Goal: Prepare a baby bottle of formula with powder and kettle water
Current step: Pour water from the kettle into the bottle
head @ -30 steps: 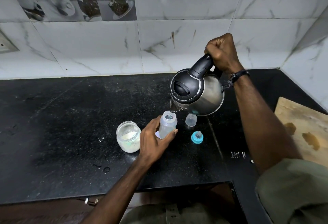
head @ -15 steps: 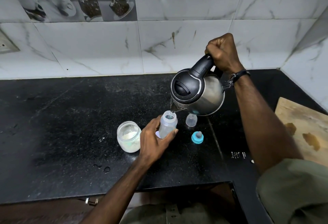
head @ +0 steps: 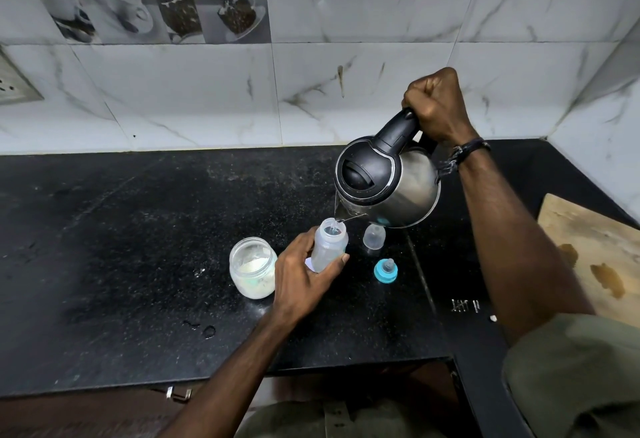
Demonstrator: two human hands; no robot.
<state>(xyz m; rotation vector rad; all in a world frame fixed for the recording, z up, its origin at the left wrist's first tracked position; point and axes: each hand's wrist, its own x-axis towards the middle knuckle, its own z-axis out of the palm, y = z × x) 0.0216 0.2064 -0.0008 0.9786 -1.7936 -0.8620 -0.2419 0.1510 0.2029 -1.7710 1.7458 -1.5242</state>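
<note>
right hand (head: pixel 437 105): clamped on kettle (head: pixel 388 183) handle, tilt unchanged
left hand (head: pixel 304 274): wrapped round bottle (head: pixel 329 245)
change: none; pour continues

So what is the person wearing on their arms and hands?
Both hands are bare, with no gloves or rings that I can see. The right hand has a dark band tied round its wrist. The left hand wears nothing. An olive-green sleeve covers the right upper arm; both forearms are uncovered.
</note>
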